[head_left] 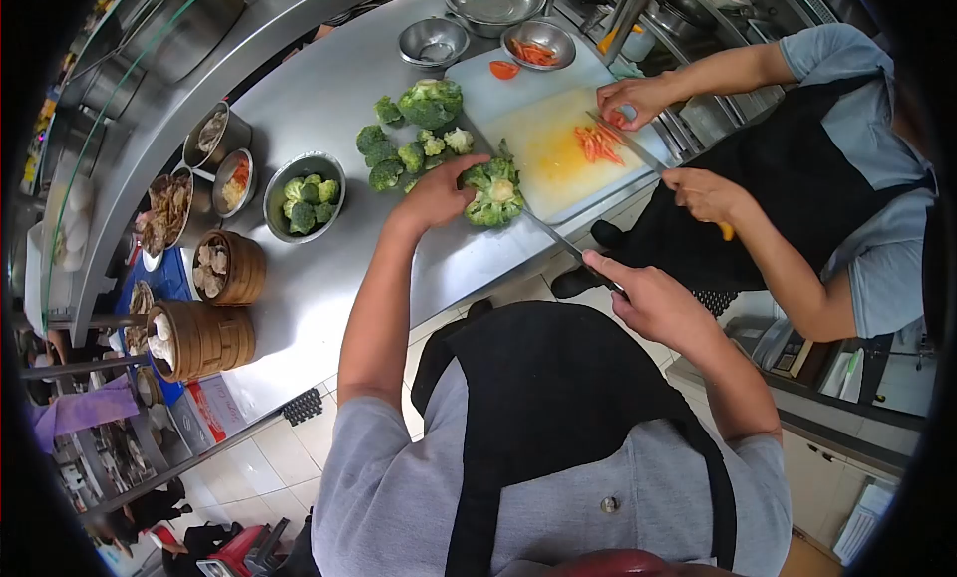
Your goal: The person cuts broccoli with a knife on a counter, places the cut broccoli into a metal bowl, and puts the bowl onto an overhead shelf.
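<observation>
One hand (439, 195) (the left, half open) touches broccoli (492, 194).

The round, leafy broccoli head (492, 192) was deep green around a pale cream-green centre, and the black-handled metal knife (558, 240) had a silver-grey blade. On the far right, the flat white cutting board (474, 84) bore a blurry yellow stain around glossy orange-red strips (598, 145), and the co-worker's black cloth apron (763, 168) lay over a plain blue-grey shirt (842, 59). On the left, the round bamboo steamers (214, 336) were honey-brown, while the near black cloth apron (558, 398) crossed a plain grey shirt (588, 517).
</observation>
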`<state>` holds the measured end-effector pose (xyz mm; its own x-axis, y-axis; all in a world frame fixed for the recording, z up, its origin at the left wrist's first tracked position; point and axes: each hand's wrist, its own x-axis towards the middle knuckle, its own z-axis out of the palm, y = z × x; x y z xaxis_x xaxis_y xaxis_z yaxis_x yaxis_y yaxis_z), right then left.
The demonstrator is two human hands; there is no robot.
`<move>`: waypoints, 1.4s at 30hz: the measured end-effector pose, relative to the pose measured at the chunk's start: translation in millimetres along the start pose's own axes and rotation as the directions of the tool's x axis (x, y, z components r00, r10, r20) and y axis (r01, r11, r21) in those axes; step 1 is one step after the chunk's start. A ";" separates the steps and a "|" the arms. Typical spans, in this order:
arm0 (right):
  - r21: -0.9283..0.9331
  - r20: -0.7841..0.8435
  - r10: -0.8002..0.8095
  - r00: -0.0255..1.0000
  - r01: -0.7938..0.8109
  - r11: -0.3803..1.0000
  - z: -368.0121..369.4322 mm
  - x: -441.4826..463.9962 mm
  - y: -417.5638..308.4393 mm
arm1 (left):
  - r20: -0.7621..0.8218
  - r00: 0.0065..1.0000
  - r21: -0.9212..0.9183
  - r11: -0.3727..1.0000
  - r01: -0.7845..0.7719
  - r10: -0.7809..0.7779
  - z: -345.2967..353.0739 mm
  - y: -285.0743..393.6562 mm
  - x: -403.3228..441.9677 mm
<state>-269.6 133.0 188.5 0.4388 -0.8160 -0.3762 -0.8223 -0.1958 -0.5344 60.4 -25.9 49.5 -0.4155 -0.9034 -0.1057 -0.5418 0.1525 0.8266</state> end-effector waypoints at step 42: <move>-0.068 0.066 -0.073 0.995 0.077 0.995 5.0 76.1 -45.7 | -0.621 0.760 -0.363 0.930 -0.062 -0.192 90.3 -14.0 -51.1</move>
<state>-196.7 82.5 180.5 0.5202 -0.7622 -0.3854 -0.8088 -0.2947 -0.5089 23.3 54.4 -6.6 0.2423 -0.9646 0.1044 -0.2126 0.0522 0.9757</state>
